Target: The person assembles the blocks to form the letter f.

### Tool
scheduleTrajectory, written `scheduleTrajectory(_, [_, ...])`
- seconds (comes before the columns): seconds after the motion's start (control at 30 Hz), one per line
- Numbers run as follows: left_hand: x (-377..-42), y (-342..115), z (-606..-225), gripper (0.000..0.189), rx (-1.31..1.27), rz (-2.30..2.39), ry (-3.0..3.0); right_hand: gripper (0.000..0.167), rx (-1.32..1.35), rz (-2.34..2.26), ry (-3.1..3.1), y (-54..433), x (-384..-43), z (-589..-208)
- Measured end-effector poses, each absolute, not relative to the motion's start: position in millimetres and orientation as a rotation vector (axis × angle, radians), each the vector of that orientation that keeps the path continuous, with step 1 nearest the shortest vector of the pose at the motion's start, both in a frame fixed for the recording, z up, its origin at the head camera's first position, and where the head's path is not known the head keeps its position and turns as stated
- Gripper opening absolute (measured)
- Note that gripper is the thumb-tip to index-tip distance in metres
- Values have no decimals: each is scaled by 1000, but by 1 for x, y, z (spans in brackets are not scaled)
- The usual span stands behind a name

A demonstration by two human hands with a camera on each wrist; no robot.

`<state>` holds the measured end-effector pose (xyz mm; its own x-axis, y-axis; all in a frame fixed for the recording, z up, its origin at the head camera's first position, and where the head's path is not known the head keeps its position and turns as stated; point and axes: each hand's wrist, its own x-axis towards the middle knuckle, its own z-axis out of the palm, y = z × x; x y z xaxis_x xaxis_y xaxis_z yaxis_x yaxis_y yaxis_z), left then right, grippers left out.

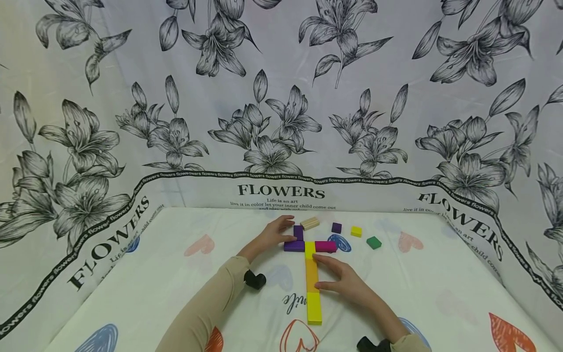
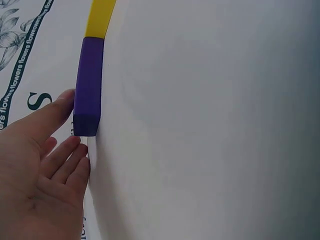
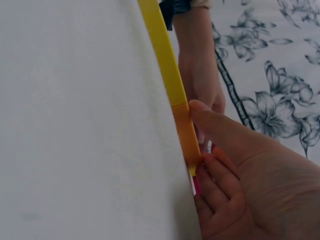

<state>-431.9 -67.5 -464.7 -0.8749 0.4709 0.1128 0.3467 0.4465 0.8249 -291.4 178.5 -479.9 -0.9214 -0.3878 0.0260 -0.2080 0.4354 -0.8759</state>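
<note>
Blocks form a T on the cloth: a purple block (image 1: 293,246) at left, a small yellow block (image 1: 310,248) at the junction, a magenta block (image 1: 326,246) at right. An orange block (image 1: 312,276) and a long yellow block (image 1: 314,309) make the stem. Another purple block (image 1: 298,232) stands behind the left arm of the T. My left hand (image 1: 273,232) touches the left purple block with its thumb, fingers loosely extended. Along the orange block's right side rest the thumb and fingertips of my right hand (image 1: 349,283).
Behind the T lies a pale wooden piece (image 1: 310,223). A small purple block (image 1: 336,228), a yellow block (image 1: 356,231) and a green block (image 1: 374,242) lie at the back right. A flower-printed curtain (image 1: 281,122) stands behind the cloth.
</note>
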Motion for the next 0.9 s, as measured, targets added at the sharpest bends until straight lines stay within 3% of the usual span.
scheduleTrajectory(0.9, [-446, -60, -464, 73, 827, 1252, 2678, 71, -529, -1489, 2498, 179, -292, -478])
